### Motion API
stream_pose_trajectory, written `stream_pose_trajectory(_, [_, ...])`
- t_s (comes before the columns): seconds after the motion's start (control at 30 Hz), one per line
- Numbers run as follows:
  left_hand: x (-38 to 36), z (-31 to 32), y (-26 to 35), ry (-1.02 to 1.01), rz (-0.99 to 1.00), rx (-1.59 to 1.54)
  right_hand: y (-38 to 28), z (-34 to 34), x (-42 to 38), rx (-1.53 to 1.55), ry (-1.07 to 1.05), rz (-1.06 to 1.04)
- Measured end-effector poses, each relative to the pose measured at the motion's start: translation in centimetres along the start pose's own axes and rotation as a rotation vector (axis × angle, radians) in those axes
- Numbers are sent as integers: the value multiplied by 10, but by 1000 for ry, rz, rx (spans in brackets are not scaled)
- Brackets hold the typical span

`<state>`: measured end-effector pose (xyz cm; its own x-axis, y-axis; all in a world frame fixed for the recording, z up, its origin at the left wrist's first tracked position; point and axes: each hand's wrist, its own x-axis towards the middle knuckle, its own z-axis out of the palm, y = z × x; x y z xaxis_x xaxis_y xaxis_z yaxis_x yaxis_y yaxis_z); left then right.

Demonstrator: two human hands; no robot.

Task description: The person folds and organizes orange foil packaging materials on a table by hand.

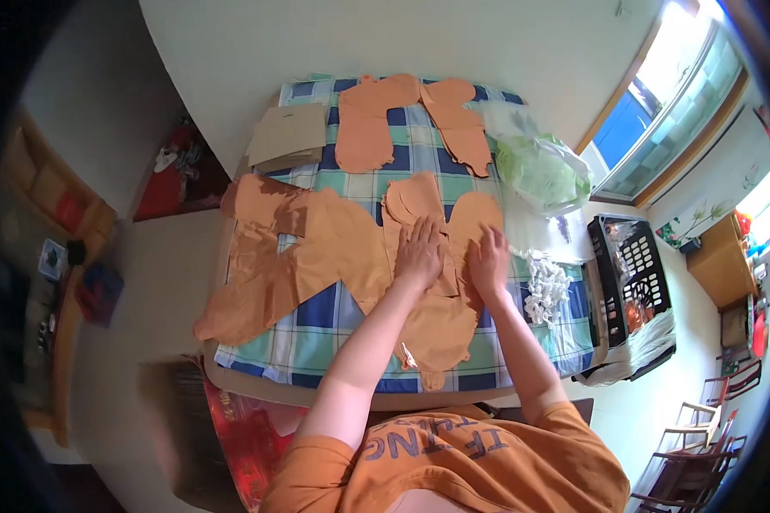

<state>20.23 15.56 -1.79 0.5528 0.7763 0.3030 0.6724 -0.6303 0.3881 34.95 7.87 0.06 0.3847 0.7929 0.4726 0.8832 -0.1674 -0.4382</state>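
Observation:
My left hand [421, 252] lies flat, fingers stretched, on a small stack of orange-tan cut pieces [415, 198] of thin sheet material. My right hand [488, 256] rests with its fingers apart on the long rounded piece [475, 209] beside that stack. Below both hands, a wide rounded piece [441, 333] with small tabs reaches toward the table's near edge. A small white item [409, 356], too small to name, lies on its left side. To the left spreads a large creased orange-tan piece [316, 248]. Neither hand grips anything.
More cut pieces [364, 137] lie along the far side of the checked cloth [308, 329]. Beige card sheets [289, 132] are stacked far left. At right are a pale green plastic bag [543, 171], a bundle of white strips [546, 291] and a black crate [603, 256].

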Motion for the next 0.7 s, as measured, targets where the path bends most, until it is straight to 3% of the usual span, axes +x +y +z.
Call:
stream_pose_trajectory(0.13, [0, 3, 0, -28, -13, 32, -4, -26, -18, -257, -32, 225])
stream_pose_trajectory(0.23, [-1, -1, 2, -60, -19, 51, 12, -22, -16, -135, -125, 264])
stream_pose_trajectory(0.43, [1, -3, 2, -67, -46, 16, 11, -13, -14, 121, -5, 163])
stream_pose_trajectory(0.57, [1, -2, 2, -81, -28, 54, -38, -29, -10, 380, 79, -134])
stream_pose_trajectory(0.7, [-1, -5, 3, -37, -2, 71, -59, -47, -3, 499, -104, -310])
